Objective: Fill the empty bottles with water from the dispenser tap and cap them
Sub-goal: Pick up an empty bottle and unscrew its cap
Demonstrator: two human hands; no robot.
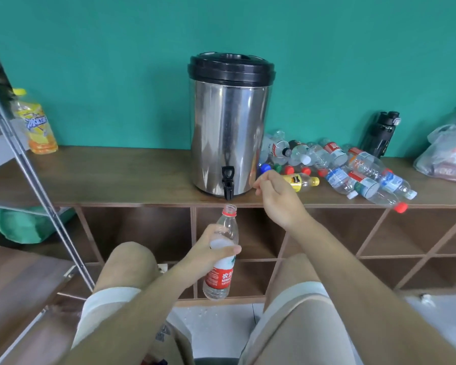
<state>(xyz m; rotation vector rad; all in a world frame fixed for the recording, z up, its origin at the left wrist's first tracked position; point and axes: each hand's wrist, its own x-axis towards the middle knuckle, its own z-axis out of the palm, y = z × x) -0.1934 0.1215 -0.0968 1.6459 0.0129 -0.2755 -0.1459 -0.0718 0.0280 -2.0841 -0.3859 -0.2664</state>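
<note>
Clear plastic bottle (219, 276), uncapped, red label, looks empty. Left grip (206, 252) wraps its shoulder and holds it slightly tilted below the surface (116, 177) edge, mouth just under the tap (227, 184) to catch the flow. Right grip (277, 198) is just beside the tap, fingers curled; cannot tell if it pinches a cap. My guess: it goes for the lever. Steel dispenser (228, 122) stands at the front edge so the tap overhangs. Empties (363, 164) heaped to its right, loose caps (288, 169) by its base. Filling not yet begun, I judge.
</note>
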